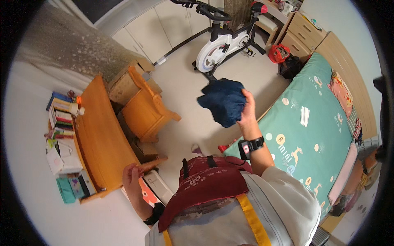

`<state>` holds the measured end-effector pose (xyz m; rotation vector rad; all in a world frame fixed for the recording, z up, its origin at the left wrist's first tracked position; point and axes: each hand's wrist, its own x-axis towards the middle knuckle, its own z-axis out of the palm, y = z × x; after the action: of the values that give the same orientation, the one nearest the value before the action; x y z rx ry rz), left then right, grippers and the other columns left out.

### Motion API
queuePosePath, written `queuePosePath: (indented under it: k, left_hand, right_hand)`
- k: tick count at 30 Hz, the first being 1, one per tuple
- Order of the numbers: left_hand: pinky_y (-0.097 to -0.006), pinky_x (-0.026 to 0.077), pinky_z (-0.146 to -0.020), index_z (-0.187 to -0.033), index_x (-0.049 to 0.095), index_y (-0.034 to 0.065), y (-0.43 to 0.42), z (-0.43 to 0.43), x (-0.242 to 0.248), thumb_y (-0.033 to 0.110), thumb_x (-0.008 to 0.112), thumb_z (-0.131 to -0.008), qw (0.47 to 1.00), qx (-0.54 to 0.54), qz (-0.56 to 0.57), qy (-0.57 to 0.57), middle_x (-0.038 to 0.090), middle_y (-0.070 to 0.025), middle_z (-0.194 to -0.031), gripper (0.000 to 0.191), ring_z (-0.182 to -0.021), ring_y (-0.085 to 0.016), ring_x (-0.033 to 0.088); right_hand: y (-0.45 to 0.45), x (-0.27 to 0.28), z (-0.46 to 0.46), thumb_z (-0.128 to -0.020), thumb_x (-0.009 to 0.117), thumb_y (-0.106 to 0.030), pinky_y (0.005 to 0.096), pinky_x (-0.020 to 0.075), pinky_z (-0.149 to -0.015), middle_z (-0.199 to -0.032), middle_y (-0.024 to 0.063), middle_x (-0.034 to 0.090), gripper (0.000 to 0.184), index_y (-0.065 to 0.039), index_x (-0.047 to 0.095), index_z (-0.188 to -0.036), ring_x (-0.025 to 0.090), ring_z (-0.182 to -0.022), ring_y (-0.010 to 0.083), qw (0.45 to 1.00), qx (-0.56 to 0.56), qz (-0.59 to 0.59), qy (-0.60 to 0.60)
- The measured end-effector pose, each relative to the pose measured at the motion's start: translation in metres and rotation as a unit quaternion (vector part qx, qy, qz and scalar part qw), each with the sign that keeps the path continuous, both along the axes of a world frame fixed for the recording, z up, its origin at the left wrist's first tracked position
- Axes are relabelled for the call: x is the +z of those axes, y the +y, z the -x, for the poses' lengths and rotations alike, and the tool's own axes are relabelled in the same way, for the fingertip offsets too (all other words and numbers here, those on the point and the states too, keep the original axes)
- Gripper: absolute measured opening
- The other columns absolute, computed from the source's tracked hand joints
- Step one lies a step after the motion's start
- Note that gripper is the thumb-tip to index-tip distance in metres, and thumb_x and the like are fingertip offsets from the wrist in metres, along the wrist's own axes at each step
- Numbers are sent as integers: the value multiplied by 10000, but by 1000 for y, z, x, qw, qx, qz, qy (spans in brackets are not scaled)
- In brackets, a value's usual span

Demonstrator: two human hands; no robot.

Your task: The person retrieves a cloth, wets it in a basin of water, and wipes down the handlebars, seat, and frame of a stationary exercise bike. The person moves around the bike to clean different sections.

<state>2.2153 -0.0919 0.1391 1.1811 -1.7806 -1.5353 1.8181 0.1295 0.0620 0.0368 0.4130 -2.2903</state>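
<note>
My right hand [248, 107] holds a dark navy blue cloth [224, 101] by its right edge, bunched and spread out over the floor in front of me. The cloth hides part of the exercise bike's foot. My left hand [131, 180] is at the lower left near the end of the wooden desk [103, 138], its fingers loosely bent, with nothing visible in it. A black wristband with a small device [251, 147] sits on my right wrist, and a black band [154, 213] on my left. I wear a dark red apron [209, 181] with yellow straps.
An orange wooden chair [144, 113] stands by the desk, near a cardboard box [121, 87]. Books [63, 117] line the desk's wall side. Ahead is a white and black exercise bike [215, 55]. A bed with a green patterned sheet [277, 160] fills the right, bearing white folded strips [304, 116].
</note>
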Motion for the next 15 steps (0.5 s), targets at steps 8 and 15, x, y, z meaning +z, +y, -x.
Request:
queuePosePath:
  k: [8, 15]
  left_hand:
    - [-260, 506, -751, -1105, 608, -4, -151, 203, -11, 137, 557, -973, 992, -127, 13, -2, 658, -56, -930, 200, -856, -127, 625]
    - [-254, 497, -772, -1113, 610, -2, -213, 363, 1, 142, 566, -965, 966, -256, -11, -19, 657, -60, -941, 211, -879, -125, 625]
  right_hand:
    - [-7, -10, 130, -888, 581, -389, 478, 512, -961, -1265, 184, 605, 554, -8, 535, -1288, 621, -1107, 335, 970, -232, -67, 34]
    - [-80, 24, 210, -917, 566, -353, 425, 546, -899, -1165, 149, 651, 473, -26, 548, -1259, 655, -1033, 299, 922, -328, -180, 100]
